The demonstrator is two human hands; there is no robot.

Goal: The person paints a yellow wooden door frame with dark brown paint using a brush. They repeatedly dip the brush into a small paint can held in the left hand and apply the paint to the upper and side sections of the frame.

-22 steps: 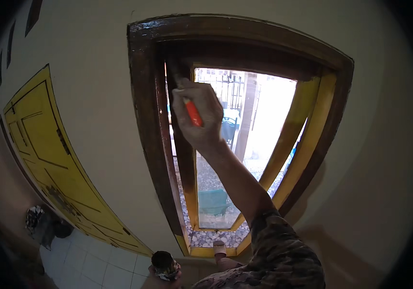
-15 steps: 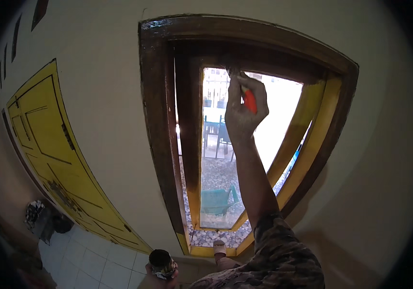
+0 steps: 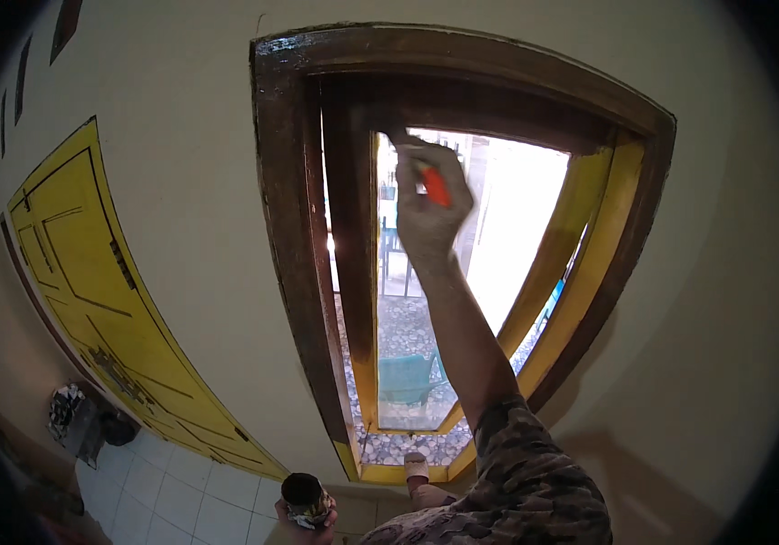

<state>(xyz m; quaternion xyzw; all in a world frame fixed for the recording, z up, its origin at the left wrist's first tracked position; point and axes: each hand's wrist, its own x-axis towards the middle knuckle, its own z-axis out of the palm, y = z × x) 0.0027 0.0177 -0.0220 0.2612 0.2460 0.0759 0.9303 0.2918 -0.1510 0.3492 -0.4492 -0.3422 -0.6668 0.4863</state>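
Head view: we're looking at a tall window frame, dark brown along its top and left side, bent into a curve by the lens.
Right hand: up high it goes, this right hand, forearm crossing before the glass pane, fingers curled tight around a brush with an orange handle.
Brush: angled up and to the left, its dark tip at the upper left corner of the glass, right by the brown part of the inner sash; motion blurs it, so whether it touches, I can't tell.
Left hand: down at the bottom edge, the left hand has its fingers wrapped around a small can, dark at the top, held well below the brush.
Sash: what a contrast, brown above, yellow toward the lower end!
Sleeve: camouflage pattern on the sleeve, lower right of the window.
Beyond the glass: a green chair on pebbly ground.
Off left: a yellow door with dark outlines, pale floor tiles beneath.
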